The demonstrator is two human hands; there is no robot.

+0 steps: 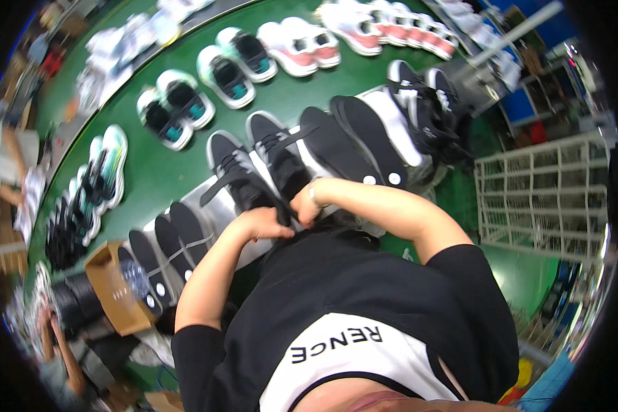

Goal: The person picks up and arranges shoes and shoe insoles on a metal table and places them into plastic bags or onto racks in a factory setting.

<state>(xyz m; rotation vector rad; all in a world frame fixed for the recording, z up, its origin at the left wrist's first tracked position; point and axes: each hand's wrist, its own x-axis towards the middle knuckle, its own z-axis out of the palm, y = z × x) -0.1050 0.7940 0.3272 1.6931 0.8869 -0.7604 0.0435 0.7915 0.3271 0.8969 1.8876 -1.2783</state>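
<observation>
Several insoles (338, 147) bear white labels (394, 178); left hand (264, 223) and right hand (307, 204) curl half-closed at black shoes (232, 170), hold unclear.

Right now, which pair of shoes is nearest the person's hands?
The black, grey-trimmed pair directly beyond the left hand and right hand, heels toward them; the white-and-pink pairs and the other black pair to the right stand farther off.

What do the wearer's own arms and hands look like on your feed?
Short, plain black sleeves leave both forearms bare. The left hand and right hand wear no gloves. A thin, pale band circles the right wrist; its detail is too small to tell. No cables show on either arm.
</observation>
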